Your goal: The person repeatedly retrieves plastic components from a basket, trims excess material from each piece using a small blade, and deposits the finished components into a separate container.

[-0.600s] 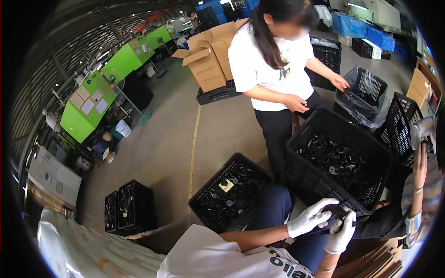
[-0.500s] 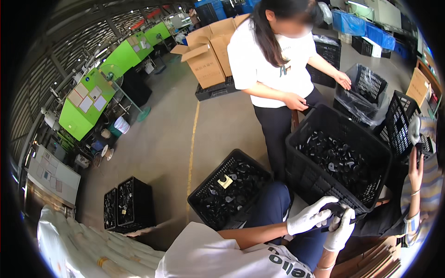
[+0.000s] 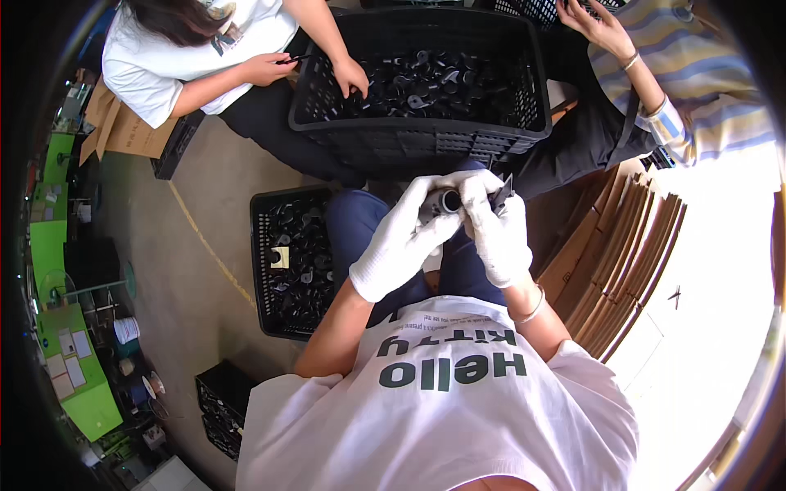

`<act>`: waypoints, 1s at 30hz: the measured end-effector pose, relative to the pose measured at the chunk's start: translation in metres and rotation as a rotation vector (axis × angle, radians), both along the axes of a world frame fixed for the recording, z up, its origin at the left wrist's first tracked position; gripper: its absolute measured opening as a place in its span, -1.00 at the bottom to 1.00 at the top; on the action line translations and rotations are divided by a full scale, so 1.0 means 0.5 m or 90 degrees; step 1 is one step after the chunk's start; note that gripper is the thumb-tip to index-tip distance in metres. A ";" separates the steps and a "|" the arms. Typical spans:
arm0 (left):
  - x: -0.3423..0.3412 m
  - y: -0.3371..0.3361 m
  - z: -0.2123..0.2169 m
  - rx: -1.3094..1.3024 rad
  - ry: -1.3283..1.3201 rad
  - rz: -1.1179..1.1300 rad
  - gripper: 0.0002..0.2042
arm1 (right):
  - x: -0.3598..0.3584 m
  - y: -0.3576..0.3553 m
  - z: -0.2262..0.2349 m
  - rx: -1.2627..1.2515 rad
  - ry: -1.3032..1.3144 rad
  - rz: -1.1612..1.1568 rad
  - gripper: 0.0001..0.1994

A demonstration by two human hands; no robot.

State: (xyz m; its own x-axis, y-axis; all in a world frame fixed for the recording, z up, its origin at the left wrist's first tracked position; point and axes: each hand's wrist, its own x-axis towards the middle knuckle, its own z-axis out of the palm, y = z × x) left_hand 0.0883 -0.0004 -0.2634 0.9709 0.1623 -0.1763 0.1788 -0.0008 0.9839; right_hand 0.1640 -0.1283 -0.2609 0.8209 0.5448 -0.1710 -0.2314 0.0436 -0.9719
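Observation:
My gloved left hand (image 3: pixel 396 245) is closed around a small black plastic part (image 3: pixel 447 201), whose round open end faces up at me. Pressed close against that part are the fingers of my gloved right hand (image 3: pixel 498 241). A dark, pointed, blade-like tool (image 3: pixel 502 195) sticks out from the right hand's grip; its handle is hidden. Both hands are held above my lap, just short of a large black crate (image 3: pixel 417 127) with many similar black parts (image 3: pixel 426 86) in it. A co-worker's hand (image 3: pixel 352 78) reaches into this crate.
Left of my knee, a lower black crate (image 3: pixel 260 278) of parts has a pale yellow piece (image 3: pixel 279 258) on top. More crates (image 3: pixel 221 401) stand farther left. Stacked cardboard sheets (image 3: pixel 626 254) lean at my right. Another person's hand (image 3: pixel 602 31) shows at the far right.
My view has swung right and down, bringing my hands to the middle. The co-worker's hand has gone from beside the bag-lined crate into the large crate. My hands still hold the black part.

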 end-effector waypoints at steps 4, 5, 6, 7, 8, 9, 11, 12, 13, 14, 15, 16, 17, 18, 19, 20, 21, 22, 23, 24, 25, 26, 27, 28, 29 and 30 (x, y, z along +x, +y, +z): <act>0.000 -0.013 -0.005 -0.219 0.011 0.020 -0.68 | -0.002 -0.017 -0.007 0.099 -0.066 0.030 -0.83; 0.000 -0.017 -0.004 -0.244 0.025 0.053 -0.68 | -0.003 -0.022 -0.008 0.098 -0.136 0.024 -0.81; -0.001 -0.020 -0.005 -0.212 0.031 0.066 -0.66 | -0.002 -0.026 -0.014 -0.020 -0.205 0.003 -0.77; -0.002 -0.022 -0.005 -0.210 0.031 0.068 -0.66 | 0.003 -0.034 -0.019 -0.018 -0.205 0.004 -0.77; -0.004 -0.024 -0.005 -0.241 -0.015 0.072 -0.64 | 0.010 -0.042 -0.025 -0.050 -0.306 -0.003 -0.76; -0.007 -0.025 -0.005 -0.272 -0.062 0.076 -0.61 | 0.013 -0.046 -0.028 -0.082 -0.408 -0.011 -0.75; -0.009 -0.023 -0.003 -0.246 -0.072 0.068 -0.59 | 0.007 -0.044 -0.012 -0.104 -0.368 -0.033 -0.75; -0.009 -0.025 0.003 -0.213 -0.075 0.081 -0.59 | 0.007 -0.045 -0.008 -0.148 -0.425 -0.034 -0.75; -0.009 -0.024 0.009 -0.179 -0.079 0.094 -0.59 | 0.007 -0.044 -0.002 -0.191 -0.483 -0.036 -0.75; -0.009 -0.022 0.012 -0.178 -0.079 0.094 -0.59 | 0.003 -0.042 0.005 -0.208 -0.482 -0.043 -0.73; -0.009 -0.021 0.014 -0.176 -0.084 0.095 -0.60 | 0.001 -0.042 0.008 -0.208 -0.481 -0.044 -0.73; -0.009 -0.022 0.015 -0.175 -0.089 0.096 -0.61 | 0.000 -0.044 0.011 -0.219 -0.524 -0.037 -0.73; -0.008 -0.022 0.016 -0.175 -0.089 0.094 -0.61 | 0.000 -0.045 0.013 -0.229 -0.566 -0.031 -0.73; -0.007 -0.022 0.016 -0.159 -0.091 0.102 -0.61 | -0.001 -0.045 0.013 -0.226 -0.576 -0.036 -0.74; -0.007 -0.024 0.015 -0.144 -0.093 0.110 -0.62 | -0.002 -0.047 0.013 -0.226 -0.575 -0.036 -0.74; -0.009 -0.025 0.014 -0.144 -0.092 0.110 -0.62 | -0.004 -0.048 0.013 -0.229 -0.587 -0.037 -0.74; -0.010 -0.027 0.013 -0.157 -0.096 0.111 -0.64 | -0.005 -0.049 0.012 -0.233 -0.599 -0.037 -0.74; -0.010 -0.026 0.012 -0.170 -0.100 0.111 -0.65 | -0.006 -0.048 0.013 -0.233 -0.598 -0.038 -0.74; -0.011 -0.026 0.011 -0.170 -0.099 0.110 -0.65 | -0.006 -0.048 0.014 -0.223 -0.593 -0.039 -0.74; -0.011 -0.025 0.010 -0.158 -0.105 0.115 -0.67 | -0.006 -0.047 0.014 -0.213 -0.588 -0.039 -0.75; -0.011 -0.024 0.009 -0.146 -0.111 0.121 -0.70 | -0.006 -0.045 0.015 -0.213 -0.587 -0.040 -0.75; -0.011 -0.024 0.010 -0.146 -0.110 0.120 -0.70 | -0.005 -0.044 0.015 -0.215 -0.592 -0.040 -0.76; -0.011 -0.025 0.010 -0.092 -0.107 0.138 -0.72 | -0.006 -0.042 0.015 -0.216 -0.596 -0.041 -0.77; -0.010 -0.026 0.010 -0.038 -0.103 0.157 -0.74 | -0.006 -0.041 0.014 -0.217 -0.595 -0.040 -0.77; -0.010 -0.027 0.009 -0.038 -0.102 0.157 -0.74 | -0.007 -0.040 0.013 -0.213 -0.595 -0.045 -0.78; -0.010 -0.027 0.005 -0.006 -0.125 0.160 -0.75 | -0.009 -0.039 0.013 -0.208 -0.595 -0.049 -0.79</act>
State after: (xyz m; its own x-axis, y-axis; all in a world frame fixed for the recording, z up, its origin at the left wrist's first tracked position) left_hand 0.0835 -0.0140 -0.2606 0.9159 0.4013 0.0080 -0.0211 0.0283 0.9994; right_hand 0.1597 -0.1478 -0.2546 0.7335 0.5255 0.4311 0.6263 -0.2762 -0.7290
